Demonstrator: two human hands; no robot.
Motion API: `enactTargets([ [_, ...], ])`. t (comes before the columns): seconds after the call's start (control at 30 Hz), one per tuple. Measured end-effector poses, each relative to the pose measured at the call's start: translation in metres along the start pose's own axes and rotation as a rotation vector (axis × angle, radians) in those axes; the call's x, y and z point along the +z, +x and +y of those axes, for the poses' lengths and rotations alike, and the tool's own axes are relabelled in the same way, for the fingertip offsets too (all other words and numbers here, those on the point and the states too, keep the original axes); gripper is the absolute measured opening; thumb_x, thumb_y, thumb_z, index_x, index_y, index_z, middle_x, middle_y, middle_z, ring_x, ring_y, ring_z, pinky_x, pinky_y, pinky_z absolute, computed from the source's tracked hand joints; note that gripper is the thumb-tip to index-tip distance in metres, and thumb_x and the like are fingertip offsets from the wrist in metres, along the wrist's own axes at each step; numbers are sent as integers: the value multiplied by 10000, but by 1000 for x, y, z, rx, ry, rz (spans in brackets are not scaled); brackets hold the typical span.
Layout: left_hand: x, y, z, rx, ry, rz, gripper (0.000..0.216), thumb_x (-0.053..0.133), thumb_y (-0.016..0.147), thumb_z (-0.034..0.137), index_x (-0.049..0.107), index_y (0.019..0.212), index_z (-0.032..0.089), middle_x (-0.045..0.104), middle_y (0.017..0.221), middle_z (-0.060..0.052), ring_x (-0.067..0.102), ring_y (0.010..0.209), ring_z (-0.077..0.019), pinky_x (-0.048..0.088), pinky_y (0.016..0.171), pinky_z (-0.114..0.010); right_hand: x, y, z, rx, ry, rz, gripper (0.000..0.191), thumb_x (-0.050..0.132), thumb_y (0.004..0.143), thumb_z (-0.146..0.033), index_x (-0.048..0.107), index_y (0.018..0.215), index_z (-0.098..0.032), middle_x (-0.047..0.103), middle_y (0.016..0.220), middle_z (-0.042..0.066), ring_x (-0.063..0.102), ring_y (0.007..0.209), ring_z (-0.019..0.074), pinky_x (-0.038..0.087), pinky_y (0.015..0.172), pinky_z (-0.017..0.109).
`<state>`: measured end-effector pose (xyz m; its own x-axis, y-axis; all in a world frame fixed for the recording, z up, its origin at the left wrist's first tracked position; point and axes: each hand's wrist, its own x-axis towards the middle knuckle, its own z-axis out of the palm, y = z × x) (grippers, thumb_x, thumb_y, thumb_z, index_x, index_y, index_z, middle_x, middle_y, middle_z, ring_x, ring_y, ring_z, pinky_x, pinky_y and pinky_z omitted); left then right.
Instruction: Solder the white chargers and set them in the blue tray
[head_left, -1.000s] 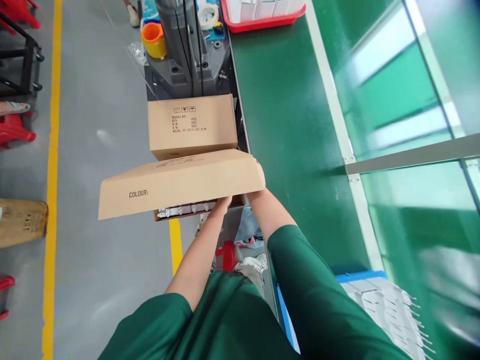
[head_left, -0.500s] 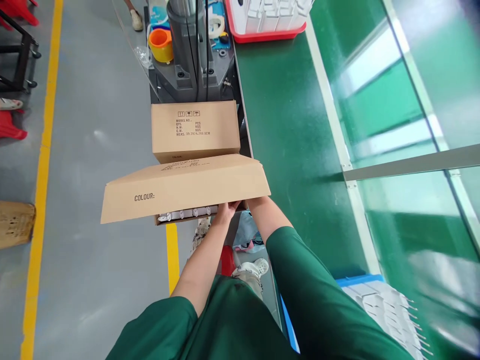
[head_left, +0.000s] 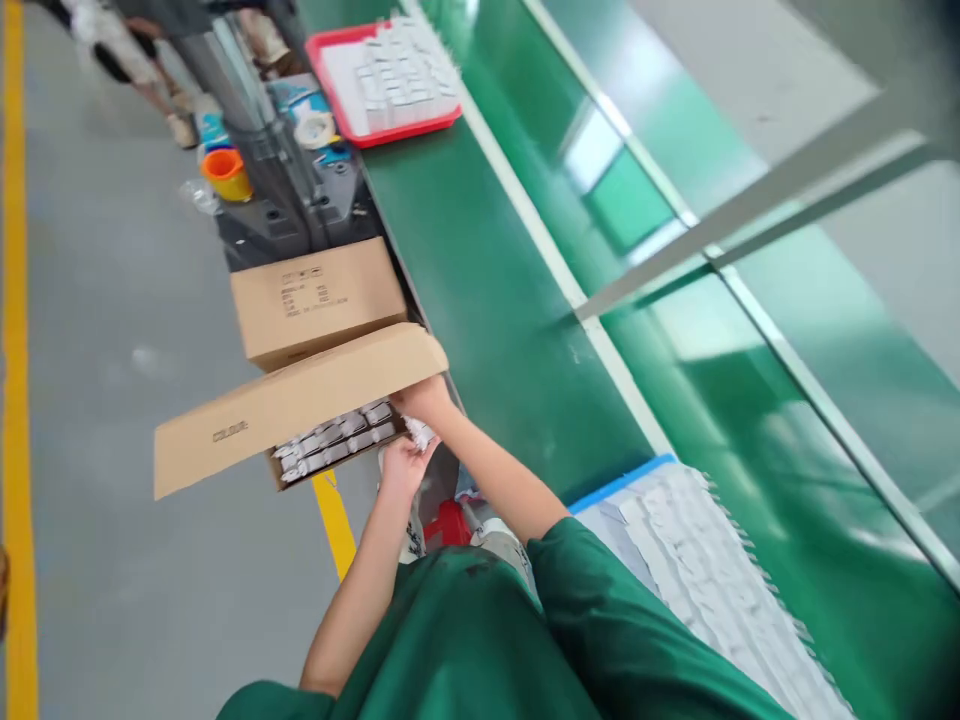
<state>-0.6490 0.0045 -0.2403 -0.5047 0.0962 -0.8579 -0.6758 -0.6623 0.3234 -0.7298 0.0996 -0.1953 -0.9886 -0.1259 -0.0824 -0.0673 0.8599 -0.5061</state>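
Observation:
An open cardboard box (head_left: 300,400) is in front of me, its long flap raised over the inside. Rows of small white pieces (head_left: 337,438) lie in it, packed side by side. At the box's right end, my left hand (head_left: 405,462) is closed around the lower side of a small bunch of white pieces (head_left: 420,432). My right hand (head_left: 425,398) curls over the same bunch from above, under the flap's right end. Its fingertips are partly hidden, and blur hides the exact shape of the pieces.
Behind stands a second, closed cardboard box (head_left: 319,295), before a grey machine column (head_left: 274,165). A green work surface (head_left: 480,290) runs along the right, carrying a red tray (head_left: 409,127) of white pieces and a blue-edged tray (head_left: 622,482) with more. A person's legs (head_left: 142,70) show far left.
My view has swung to the right. Both hands, earlier mostly hidden under the flap, now show at the box's right end with white pieces between them. More rows in the box are visible.

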Motion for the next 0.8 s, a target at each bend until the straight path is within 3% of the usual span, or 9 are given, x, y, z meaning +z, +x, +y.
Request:
enactTargets([
  [0.1, -5, -34, -7, -7, 114, -48, 198, 488, 537, -7, 487, 570, 189, 698, 713, 1, 689, 791, -158, 495, 1109, -485, -21, -46, -3, 50, -24, 114, 293, 567, 892, -276, 614, 1152, -149, 644, 1200, 151, 521, 1239, 296, 592, 830, 360],
  [0.2, 3, -57, -17, -44, 280, -128, 229, 496, 548, -1, 572, 641, 194, 711, 728, 10, 706, 837, -166, 474, 1136, -483, -47, -94, 4, 133, -51, 250, 284, 504, 900, -265, 590, 1151, -165, 623, 1196, 126, 473, 1257, 286, 589, 865, 348],
  [0.37, 42, -89, -64, -94, 621, -454, 293, 548, 610, 55, 684, 822, 206, 763, 950, -34, 674, 1134, -234, 424, 1180, -496, -102, -193, 36, 365, -93, 611, 278, 437, 930, -265, 586, 1138, -158, 608, 1179, 133, 455, 1241, 286, 567, 946, 373],
  [0.47, 69, -116, -120, -219, 837, -671, 366, 584, 605, 71, 708, 921, 209, 758, 1075, -44, 626, 1226, -244, 419, 1180, -465, -128, -273, 56, 579, -125, 800, 320, 452, 927, -274, 575, 1198, -157, 589, 1235, 140, 435, 1284, 292, 528, 1036, 423],
  [0.57, 80, -150, -188, -433, 1031, -834, 367, 614, 570, 80, 691, 911, 191, 752, 1045, -47, 661, 1120, -239, 448, 1146, -471, -135, -364, 67, 835, -151, 965, 352, 481, 912, -275, 575, 1224, -141, 586, 1255, 155, 435, 1290, 306, 470, 1107, 487],
  [0.67, 72, -182, -255, -602, 1236, -924, 372, 586, 538, 71, 663, 883, 186, 734, 934, -23, 676, 933, -195, 485, 1097, -469, -122, -452, 67, 1104, -173, 1123, 369, 513, 885, -259, 580, 1221, -123, 594, 1255, 167, 453, 1269, 309, 448, 1120, 494],
  [0.8, 44, -218, -337, -770, 1574, -1011, 358, 531, 542, 18, 646, 842, 177, 687, 830, -4, 633, 824, -162, 531, 1015, -396, -86, -554, 57, 1457, -175, 1279, 361, 538, 852, -257, 587, 1188, -136, 611, 1226, 158, 497, 1218, 298, 441, 1106, 471],
])
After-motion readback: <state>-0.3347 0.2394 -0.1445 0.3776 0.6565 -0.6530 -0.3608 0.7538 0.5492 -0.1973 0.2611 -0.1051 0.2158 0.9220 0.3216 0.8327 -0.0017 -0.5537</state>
